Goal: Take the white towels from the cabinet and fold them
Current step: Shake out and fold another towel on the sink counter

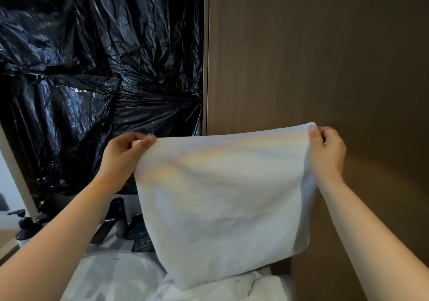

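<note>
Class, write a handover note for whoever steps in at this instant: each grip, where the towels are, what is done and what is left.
Left grip: pinches the upper left corner of the held towel.
Right grip: pinches its upper right corner.
Held towel: hangs spread out in front of the brown panel.
Towel heap: rumpled white cloth lying below the held towel, beside the basin.
Done: one towel is up and opened out.
Left: fold the held towel, then, it seems, the heap, which looks unfolded.
</note>
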A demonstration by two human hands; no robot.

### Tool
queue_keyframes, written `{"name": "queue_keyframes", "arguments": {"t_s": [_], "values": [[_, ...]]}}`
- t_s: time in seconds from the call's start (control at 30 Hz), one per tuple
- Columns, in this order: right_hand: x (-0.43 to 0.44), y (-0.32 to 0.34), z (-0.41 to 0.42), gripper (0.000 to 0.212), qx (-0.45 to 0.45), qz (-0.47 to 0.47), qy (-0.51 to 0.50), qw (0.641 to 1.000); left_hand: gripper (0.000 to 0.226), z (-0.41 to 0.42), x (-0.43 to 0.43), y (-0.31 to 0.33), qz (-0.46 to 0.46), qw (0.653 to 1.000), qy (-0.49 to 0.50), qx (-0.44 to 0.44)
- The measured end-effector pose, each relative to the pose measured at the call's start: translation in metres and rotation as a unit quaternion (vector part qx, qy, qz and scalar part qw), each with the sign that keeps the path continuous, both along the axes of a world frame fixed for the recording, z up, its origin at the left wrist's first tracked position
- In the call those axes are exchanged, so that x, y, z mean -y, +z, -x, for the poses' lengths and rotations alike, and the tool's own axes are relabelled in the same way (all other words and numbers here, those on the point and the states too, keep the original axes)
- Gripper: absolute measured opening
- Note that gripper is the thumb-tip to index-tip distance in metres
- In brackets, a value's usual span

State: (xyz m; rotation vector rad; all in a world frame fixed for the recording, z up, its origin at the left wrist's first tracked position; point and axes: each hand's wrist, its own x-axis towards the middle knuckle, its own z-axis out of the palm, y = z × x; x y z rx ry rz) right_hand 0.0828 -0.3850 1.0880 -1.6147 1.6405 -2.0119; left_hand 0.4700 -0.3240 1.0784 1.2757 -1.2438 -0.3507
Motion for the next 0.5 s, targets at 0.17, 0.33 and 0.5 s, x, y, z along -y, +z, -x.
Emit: {"name": "queue_keyframes", "arguments": {"t_s": [0.17, 0.33, 0.5], "values": [[0.006, -0.018, 0.004, 0.031, -0.025, -0.055, -0.009, 0.998, 0.025, 0.005, -0.002, -0.014, -0.058, 0.997, 0.009, -0.053], [0.01, -0.044, 0.014, 0.03, -0.053, -0.159, -0.027, 0.986, 0.021, 0.011, -0.006, -0.021, -0.137, 0.968, -0.139, -0.155], [0.008, -0.058, 0.01, 0.029, -0.124, -0.26, -0.031, 0.957, 0.012, 0.025, -0.011, -0.028, -0.136, 0.97, -0.137, -0.146]]}}
